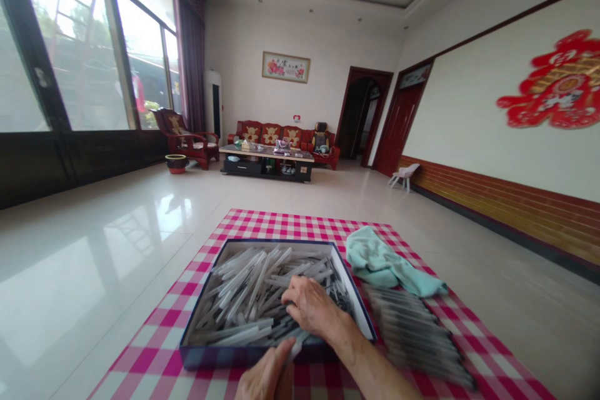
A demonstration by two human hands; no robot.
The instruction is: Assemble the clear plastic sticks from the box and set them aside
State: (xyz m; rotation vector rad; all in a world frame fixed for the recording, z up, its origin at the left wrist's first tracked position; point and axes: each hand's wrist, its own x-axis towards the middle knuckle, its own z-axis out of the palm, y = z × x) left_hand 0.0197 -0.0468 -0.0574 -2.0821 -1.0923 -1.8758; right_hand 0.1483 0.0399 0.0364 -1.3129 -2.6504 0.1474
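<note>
A shallow box (191, 345) with a dark blue outside and white inner walls holds many slim translucent plastic tubes (253, 275), with thin dark pieces among them. My right hand (309, 306) is inside the box over the pile, its fingers curled inward; what they grip is hidden. At the box's near edge, my left hand (268, 374) is closed, its thumb pressed against a slim translucent tube (295, 350). To the right of the box lies a row of slim dark sticks (417, 334), blurred, side by side on the cloth.
A pink-and-white checked tablecloth (154, 334) lies under everything. A crumpled mint-green cloth (384, 262) sits beyond the row of sticks. Farther off stand a low coffee table (267, 159), a red wooden sofa (276, 131), a chair (187, 137) and a small stool (404, 175).
</note>
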